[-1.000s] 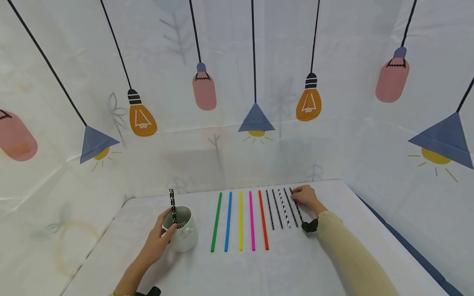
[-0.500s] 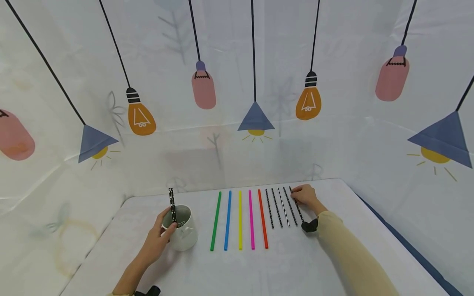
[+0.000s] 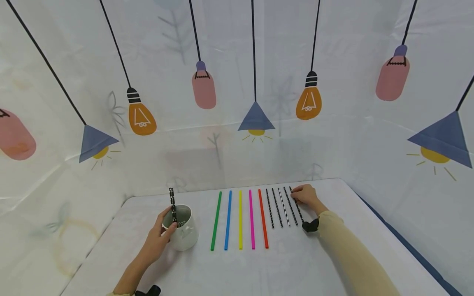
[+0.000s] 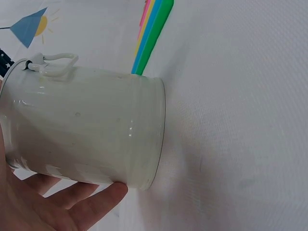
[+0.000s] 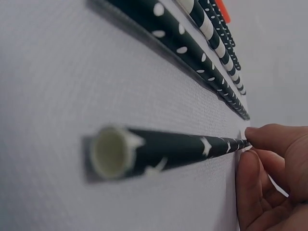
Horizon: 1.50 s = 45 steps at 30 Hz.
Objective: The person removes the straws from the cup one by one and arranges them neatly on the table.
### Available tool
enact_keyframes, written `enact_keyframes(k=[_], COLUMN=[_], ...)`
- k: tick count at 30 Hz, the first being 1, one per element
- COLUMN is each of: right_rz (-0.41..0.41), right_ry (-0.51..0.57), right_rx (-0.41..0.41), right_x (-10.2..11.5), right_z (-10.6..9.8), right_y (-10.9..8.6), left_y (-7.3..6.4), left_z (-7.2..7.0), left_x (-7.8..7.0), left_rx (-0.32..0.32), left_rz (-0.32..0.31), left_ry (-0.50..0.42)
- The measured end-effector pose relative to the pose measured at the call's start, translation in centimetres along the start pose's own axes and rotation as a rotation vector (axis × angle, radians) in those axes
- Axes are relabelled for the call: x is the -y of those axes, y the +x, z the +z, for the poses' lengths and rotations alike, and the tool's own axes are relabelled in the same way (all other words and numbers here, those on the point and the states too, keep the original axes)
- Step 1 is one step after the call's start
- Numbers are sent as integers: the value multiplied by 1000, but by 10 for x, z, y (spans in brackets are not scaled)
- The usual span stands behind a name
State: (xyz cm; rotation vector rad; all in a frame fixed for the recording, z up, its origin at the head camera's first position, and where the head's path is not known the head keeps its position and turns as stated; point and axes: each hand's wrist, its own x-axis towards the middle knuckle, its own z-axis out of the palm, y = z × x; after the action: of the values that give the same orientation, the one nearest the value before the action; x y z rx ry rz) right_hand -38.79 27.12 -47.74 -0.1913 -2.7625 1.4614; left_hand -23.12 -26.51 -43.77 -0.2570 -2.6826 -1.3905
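Straws (image 3: pixel 240 220) line table (image 3: pixel 237 275) by printed wall (image 3: pixel 237 160); right hand (image 3: pixel 305 195) apparently holds one, left (image 3: pixel 157 240) mug (image 3: pixel 187 238).

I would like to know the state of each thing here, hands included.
Mug, upright, held
Black straw inside mug, standing; whether single, unclear
Left hand, gripping the mug
Rightmost straw, lying flat, pinched
Right hand, pinching that straw
Four other patterned straws, lying apart
Five plain straws, lying apart

pale walls (image 3: pixel 229 41) bear 2 pictured orange bulbs (image 3: pixel 309 105), 3 blue lampshades (image 3: pixel 256 118) and 3 pink lamps (image 3: pixel 204 92) above a white table (image 3: pixel 237 271).
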Motion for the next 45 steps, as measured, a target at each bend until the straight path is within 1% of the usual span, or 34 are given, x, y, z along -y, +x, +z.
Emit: enact_keyframes(k=[6,14,22,30,35,39,45], right_rz=[-2,-4,9,16,14,18,0], right_ry=[4,-51,-32,-16,-2,15,7], right_rx=[7,16,11,8,11,13,2], right_x=[1,2,3,2,1,2,9], right_z=[-1,-1,-2,-2,-3,-4,-5], right_y=[-1,-5,-7,-7,-6,-8,-12], left_y=[0,1,0,-1,0,0,1], left_z=[0,1,1,1,1,2,2], left_x=[0,1,1,-1,1,4,7], left_rx=[-9,-15,-17,-12,-14,-19,-23], left_rz=[11,29,36,20,27,31,33], left_ry=[13,12,12,24,18,31,33])
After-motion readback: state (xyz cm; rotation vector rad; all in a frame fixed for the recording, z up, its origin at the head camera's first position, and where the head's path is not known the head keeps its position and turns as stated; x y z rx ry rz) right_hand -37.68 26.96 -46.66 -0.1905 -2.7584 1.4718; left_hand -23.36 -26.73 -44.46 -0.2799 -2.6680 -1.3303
